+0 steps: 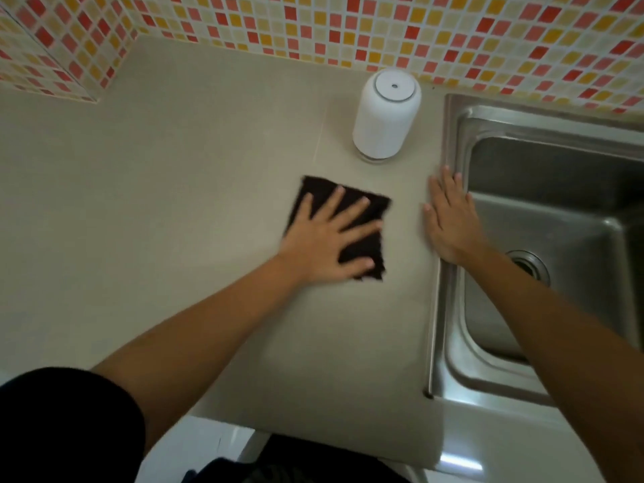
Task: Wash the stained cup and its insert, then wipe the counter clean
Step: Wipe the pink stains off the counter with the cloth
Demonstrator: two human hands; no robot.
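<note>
The beige counter [174, 203] runs from the tiled wall to the steel sink [453, 134] on my right. The white cup [385, 120] stands on the counter near the wall, just beside the sink. My left hand [320, 245] presses the dark cloth [320, 190] flat, fingers spread, not clenched. My right hand [449, 221] rests flat at the sink's edge, grasping nothing.

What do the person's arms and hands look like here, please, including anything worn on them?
The left hand and the right hand are bare: no gloves, rings or watch show. Both forearms are bare too. A black short sleeve covers the left upper arm; the right arm is uncovered as far as the picture reaches.
</note>
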